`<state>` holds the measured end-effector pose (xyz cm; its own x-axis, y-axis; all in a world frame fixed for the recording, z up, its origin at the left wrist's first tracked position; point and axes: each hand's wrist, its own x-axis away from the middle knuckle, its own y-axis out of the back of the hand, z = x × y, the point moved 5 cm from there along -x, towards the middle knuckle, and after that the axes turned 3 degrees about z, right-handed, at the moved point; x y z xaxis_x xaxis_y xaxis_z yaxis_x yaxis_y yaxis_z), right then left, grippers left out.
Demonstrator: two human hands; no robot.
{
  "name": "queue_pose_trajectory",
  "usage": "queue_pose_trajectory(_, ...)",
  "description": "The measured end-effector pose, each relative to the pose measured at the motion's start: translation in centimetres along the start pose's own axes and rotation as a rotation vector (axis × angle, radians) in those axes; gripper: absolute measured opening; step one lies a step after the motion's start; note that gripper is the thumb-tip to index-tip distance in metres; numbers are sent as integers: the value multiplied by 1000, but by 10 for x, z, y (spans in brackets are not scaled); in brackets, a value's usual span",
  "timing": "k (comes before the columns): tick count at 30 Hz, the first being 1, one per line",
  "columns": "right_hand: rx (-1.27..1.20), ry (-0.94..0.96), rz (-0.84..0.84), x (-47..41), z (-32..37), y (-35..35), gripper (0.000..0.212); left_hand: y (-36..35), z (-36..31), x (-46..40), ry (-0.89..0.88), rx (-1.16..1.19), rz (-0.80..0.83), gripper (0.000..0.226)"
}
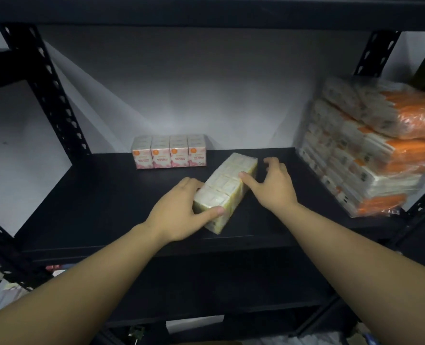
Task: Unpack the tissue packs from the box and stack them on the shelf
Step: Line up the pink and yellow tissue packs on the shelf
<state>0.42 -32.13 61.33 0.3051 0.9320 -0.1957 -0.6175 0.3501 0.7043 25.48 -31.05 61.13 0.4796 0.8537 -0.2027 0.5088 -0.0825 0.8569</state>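
A long pale tissue pack point(225, 189) wrapped in clear plastic lies at an angle on the black shelf board point(101, 205). My left hand point(181, 210) holds its near left end, with the thumb across the near corner and the fingers along the left side. My right hand point(273, 185) is at the pack's right side; its thumb touches the top edge and its fingers are spread and loosely curled beyond it. Behind, against the back wall, stands a row of pink-and-white tissue packs point(169, 151). The box is not in view.
A tall pile of orange-and-white tissue bundles point(370, 148) in clear plastic fills the shelf's right end. Black perforated uprights point(44, 80) frame the bay, and another shelf board runs overhead. A grey wall closes the back. Lower shelves sit dark below.
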Motion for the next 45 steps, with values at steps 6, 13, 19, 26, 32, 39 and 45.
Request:
queue_pose_trajectory(6,-99,-20,81,5,15,3,60,13,-4,-16,-112,77,-10,41)
queue_pose_trajectory(13,-82,44,201,55,34,-7,76,13,-4,-94,-128,-22,171,51)
queue_pose_trajectory(19,-106,-1,231,59,22,-4,75,0,-4,-109,-132,-190,317,57)
queue_pose_trajectory(26,-12,-63,203,21,-15,34,71,8,24,-68,-145,-175,137,82)
queue_pose_trajectory(32,31,-59,109,-17,-26,42,73,-1,25,-44,-238,-174,22,63)
queue_pose_trajectory(39,124,-29,17,-35,-4,37,55,7,19,-46,-231,-168,-53,63)
queue_pose_trajectory(45,307,333,56,9,55,-15,47,11,31,-38,-121,-56,-82,82)
